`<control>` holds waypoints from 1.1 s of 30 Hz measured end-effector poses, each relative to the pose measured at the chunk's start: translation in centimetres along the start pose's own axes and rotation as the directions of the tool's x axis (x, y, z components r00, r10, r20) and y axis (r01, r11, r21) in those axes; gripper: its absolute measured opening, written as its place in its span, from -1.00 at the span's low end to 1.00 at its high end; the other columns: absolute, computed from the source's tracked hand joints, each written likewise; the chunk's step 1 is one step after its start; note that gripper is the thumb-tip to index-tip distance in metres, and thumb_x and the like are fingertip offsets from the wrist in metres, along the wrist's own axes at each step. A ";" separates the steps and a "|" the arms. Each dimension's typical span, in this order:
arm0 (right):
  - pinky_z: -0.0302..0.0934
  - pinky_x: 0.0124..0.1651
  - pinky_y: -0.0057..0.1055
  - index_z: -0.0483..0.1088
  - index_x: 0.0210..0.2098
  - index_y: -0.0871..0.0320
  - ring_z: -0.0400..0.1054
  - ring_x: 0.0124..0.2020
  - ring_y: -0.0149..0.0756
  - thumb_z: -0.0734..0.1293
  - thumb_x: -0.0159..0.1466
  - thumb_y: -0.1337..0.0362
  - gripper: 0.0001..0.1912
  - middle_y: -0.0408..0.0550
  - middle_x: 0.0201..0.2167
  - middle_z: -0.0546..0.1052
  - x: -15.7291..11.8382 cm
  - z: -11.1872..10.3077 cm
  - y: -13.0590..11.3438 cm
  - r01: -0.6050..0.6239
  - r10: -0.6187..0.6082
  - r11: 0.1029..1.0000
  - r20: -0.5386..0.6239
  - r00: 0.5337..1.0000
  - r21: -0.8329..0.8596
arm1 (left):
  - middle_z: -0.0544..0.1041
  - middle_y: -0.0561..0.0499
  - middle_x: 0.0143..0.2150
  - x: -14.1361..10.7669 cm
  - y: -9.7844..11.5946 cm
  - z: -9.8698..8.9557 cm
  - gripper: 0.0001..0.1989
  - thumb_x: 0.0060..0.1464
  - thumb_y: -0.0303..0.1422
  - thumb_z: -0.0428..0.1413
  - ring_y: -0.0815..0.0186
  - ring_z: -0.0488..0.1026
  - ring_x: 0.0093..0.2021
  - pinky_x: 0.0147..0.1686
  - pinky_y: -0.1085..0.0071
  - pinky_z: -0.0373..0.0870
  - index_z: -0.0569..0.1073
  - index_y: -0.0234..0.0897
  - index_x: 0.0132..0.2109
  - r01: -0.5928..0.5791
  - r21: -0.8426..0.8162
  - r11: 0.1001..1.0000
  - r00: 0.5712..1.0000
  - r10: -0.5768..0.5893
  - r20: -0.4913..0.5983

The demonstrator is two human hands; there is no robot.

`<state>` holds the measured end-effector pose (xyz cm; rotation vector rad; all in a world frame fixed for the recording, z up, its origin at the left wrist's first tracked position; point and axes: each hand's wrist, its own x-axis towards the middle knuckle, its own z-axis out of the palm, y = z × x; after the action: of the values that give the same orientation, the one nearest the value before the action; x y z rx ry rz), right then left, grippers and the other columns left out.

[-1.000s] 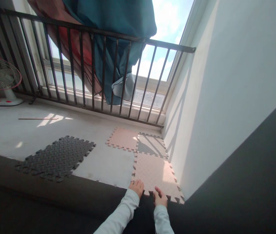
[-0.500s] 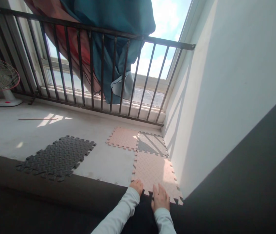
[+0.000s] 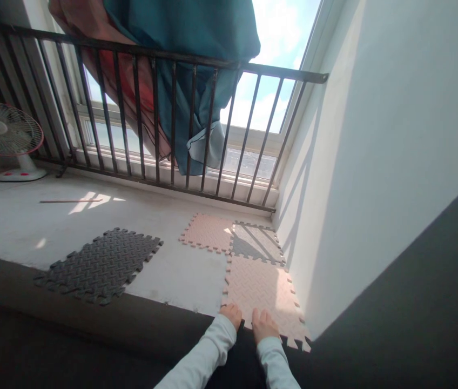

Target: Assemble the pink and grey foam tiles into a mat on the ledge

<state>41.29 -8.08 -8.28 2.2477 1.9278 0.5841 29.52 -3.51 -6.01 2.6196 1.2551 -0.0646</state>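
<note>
My left hand (image 3: pixel 232 315) has its fingers curled over the front edge of the near pink foam tile (image 3: pixel 259 286), close to its left corner. A little to the right, my right hand (image 3: pixel 264 326) grips the same front edge with bent fingers. The tile's jagged front right corner overhangs the ledge. Behind it, touching, lies a grey tile (image 3: pixel 256 241) beside the wall, with another pink tile (image 3: pixel 207 232) joined on its left. A dark grey tile (image 3: pixel 105 263) lies apart on the left, its near edge at the ledge's rim.
A metal railing (image 3: pixel 174 186) runs along the back, with a teal and red curtain (image 3: pixel 208 32) behind it. The white wall (image 3: pixel 383 119) rises on the right. At the left stand a fan (image 3: pixel 22 172) and, nearer, a thin stick (image 3: pixel 69 201) on the ledge (image 3: pixel 188 275).
My right hand's fingers have bent over the tile's edge, where they were spread before. The view has shifted slightly, so the scene sits a little further right.
</note>
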 end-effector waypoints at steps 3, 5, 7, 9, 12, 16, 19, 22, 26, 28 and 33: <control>0.19 -0.38 -0.30 0.37 -0.18 0.16 0.36 -0.31 -0.16 0.09 0.11 0.54 -0.62 0.17 -0.34 0.45 0.1 0.1 0.0 0.015 -0.015 1.000 -0.032 0.999 0.008 | 0.45 -0.20 -0.14 -0.1 0.0 -0.6 -0.73 0.04 -0.50 -0.14 0.18 0.35 -0.10 -0.19 0.26 0.33 0.39 -0.38 -0.15 -0.004 -0.004 1.000 1.000 0.004 0.025; 0.19 -0.40 -0.30 0.38 -0.19 0.17 0.36 -0.34 -0.15 0.10 0.10 0.54 -0.63 0.17 -0.37 0.45 0.0 0.2 0.1 0.028 -0.027 0.999 -0.041 0.999 0.025 | 0.45 -0.21 -0.15 -0.3 0.0 -1.0 -0.72 0.04 -0.49 -0.13 0.17 0.35 -0.10 -0.20 0.25 0.33 0.39 -0.38 -0.15 -0.010 -0.005 1.000 0.999 0.010 0.048; 0.20 -0.40 -0.31 0.38 -0.20 0.18 0.37 -0.36 -0.17 0.11 0.10 0.54 -0.64 0.15 -0.40 0.45 -0.3 0.5 0.1 0.041 -0.039 0.998 -0.048 0.998 0.037 | 0.44 -0.22 -0.15 -0.6 0.0 -1.1 -0.72 0.03 -0.47 -0.13 0.16 0.34 -0.09 -0.19 0.25 0.32 0.39 -0.39 -0.14 -0.017 -0.005 1.000 0.997 0.017 0.071; 0.21 -0.40 -0.33 0.38 -0.20 0.18 0.37 -0.37 -0.19 0.12 0.10 0.54 -0.65 0.13 -0.42 0.45 -0.4 0.8 0.0 0.041 -0.039 0.998 -0.057 0.998 0.037 | 0.43 -0.23 -0.14 -0.8 0.1 -1.1 -0.70 0.04 -0.47 -0.15 0.16 0.33 -0.08 -0.18 0.25 0.31 0.38 -0.39 -0.13 -0.022 -0.003 1.000 0.996 0.022 0.091; 0.21 -0.41 -0.33 0.40 -0.24 0.19 0.37 -0.38 -0.19 0.14 0.08 0.54 -0.67 0.13 -0.44 0.46 -0.5 1.5 -0.3 0.014 -0.012 0.999 -0.059 0.998 0.043 | 0.41 -0.23 -0.10 -1.0 0.1 -0.8 -0.69 0.04 -0.46 -0.17 0.15 0.30 -0.05 -0.16 0.25 0.29 0.37 -0.38 -0.11 -0.024 0.003 1.000 0.993 0.023 0.114; 0.19 -0.44 -0.33 0.41 -0.30 0.23 0.36 -0.42 -0.19 0.13 0.07 0.56 -0.69 0.14 -0.48 0.45 -0.2 2.2 -0.7 -0.018 0.023 0.998 -0.087 0.996 0.063 | 0.39 -0.24 -0.08 -1.2 0.1 -0.4 -0.67 0.05 -0.49 -0.20 0.15 0.27 -0.02 -0.15 0.24 0.27 0.36 -0.39 -0.10 -0.029 0.017 0.999 0.991 0.027 0.133; 0.18 -0.45 -0.35 0.41 -0.31 0.25 0.36 -0.44 -0.21 0.13 0.06 0.56 -0.70 0.13 -0.50 0.45 -0.2 2.5 -0.8 -0.009 0.014 0.999 -0.116 0.993 0.041 | 0.39 -0.24 -0.09 -1.3 -0.1 -1.1 -0.69 0.03 -0.39 -0.12 0.12 0.28 -0.04 -0.19 0.24 0.29 0.38 -0.36 -0.11 -0.060 0.036 0.998 0.988 0.054 0.142; 0.17 -0.47 -0.36 0.41 -0.31 0.27 0.36 -0.46 -0.21 0.14 0.04 0.58 -0.69 0.13 -0.52 0.45 -0.2 2.4 -0.8 0.010 -0.008 1.000 -0.113 0.994 0.016 | 0.42 -0.21 -0.13 -0.6 -0.6 -2.9 -0.60 -0.10 -0.14 0.00 0.07 0.33 -0.12 -0.18 0.13 0.27 0.42 -0.30 -0.17 -0.115 0.074 0.991 0.983 0.103 0.153; 0.14 -0.49 -0.36 0.41 -0.33 0.29 0.35 -0.51 -0.23 0.13 0.04 0.59 -0.70 0.12 -0.56 0.43 -0.4 1.8 -0.9 0.028 -0.039 0.998 -0.209 0.977 -0.057 | 0.36 -0.16 0.00 3.0 -1.9 -5.5 -0.54 0.00 -0.14 -0.14 0.15 0.26 0.00 -0.03 0.14 0.16 0.30 -0.27 0.00 -0.028 0.021 0.999 0.994 0.025 0.105; 0.12 -0.51 -0.38 0.42 -0.37 0.29 0.33 -0.54 -0.24 0.15 0.04 0.58 -0.73 0.10 -0.60 0.42 -0.5 1.7 -0.9 0.029 -0.052 0.995 -0.264 0.963 -0.092 | 0.20 -0.16 0.14 5.4 -2.8 -6.0 -0.49 0.03 -0.18 -0.15 0.19 0.09 0.13 0.08 0.13 0.00 0.15 -0.30 0.11 0.018 0.005 1.000 0.997 -0.018 0.079; 0.09 -0.55 -0.39 0.44 -0.41 0.26 0.30 -0.59 -0.25 0.20 -0.03 0.54 -0.76 0.08 -0.64 0.41 -0.7 2.7 -0.5 0.081 -0.111 0.992 -0.355 0.928 -0.097 | -0.05 -0.11 0.25 11.1 -4.6 -4.9 -0.42 0.03 -0.17 -0.15 0.20 -0.11 0.21 0.12 0.08 -0.12 0.03 -0.30 0.17 0.081 -0.014 0.997 0.990 -0.079 0.113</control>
<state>41.77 -8.22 -11.03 2.0965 2.1124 1.1061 32.71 8.85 -3.73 2.5114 1.3147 -0.2106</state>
